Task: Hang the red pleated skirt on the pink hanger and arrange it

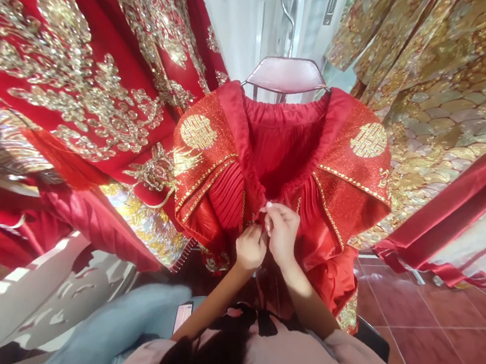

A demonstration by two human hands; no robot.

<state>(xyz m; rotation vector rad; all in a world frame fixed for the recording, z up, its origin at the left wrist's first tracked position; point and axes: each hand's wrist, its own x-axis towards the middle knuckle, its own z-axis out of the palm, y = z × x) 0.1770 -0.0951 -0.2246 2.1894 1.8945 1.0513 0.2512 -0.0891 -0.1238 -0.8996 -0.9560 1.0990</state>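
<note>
A red costume with gold trim, pleats and round gold emblems hangs in front of me from a hanger. At the bottom of its gathered neckline, my right hand pinches with thumb and forefinger; what lies in the pinch is too small to make out, perhaps the edge of the collar. My left hand is closed just below and to the left, close against the right. Its fingers are curled in, and their contents are hidden.
Red cloth with gold sequin ornament hangs at the left, gold scaled cloth at the right. A white carved panel stands lower left. A phone lies near my left forearm. Red floor tiles show at lower right.
</note>
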